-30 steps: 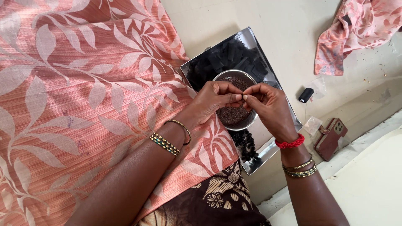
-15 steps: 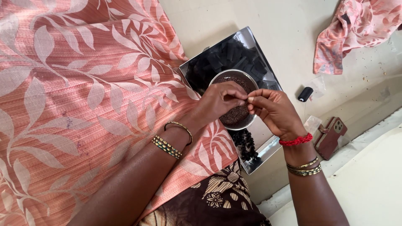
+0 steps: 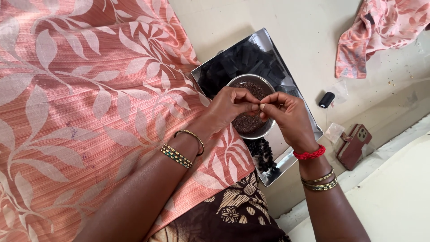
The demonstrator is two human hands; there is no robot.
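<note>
**Two hands pinching above one bowl**

Left hand and right hand meet fingertip to fingertip, fingers narrowly pinched; what they hold is too small to tell. Below them, one steel bowl of dark beads sits on one shiny tray. One spool and one phone lie beyond the tray's right edge.

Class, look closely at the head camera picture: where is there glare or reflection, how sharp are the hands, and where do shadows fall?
Head view: soft daylight; the shiny metal tray mirrors dark shapes with a bright patch near its lower edge; the left hand and right hand are sharp, barely blurred, above the steel bowl; faint shadows lie beside the black spool and phone.
</note>
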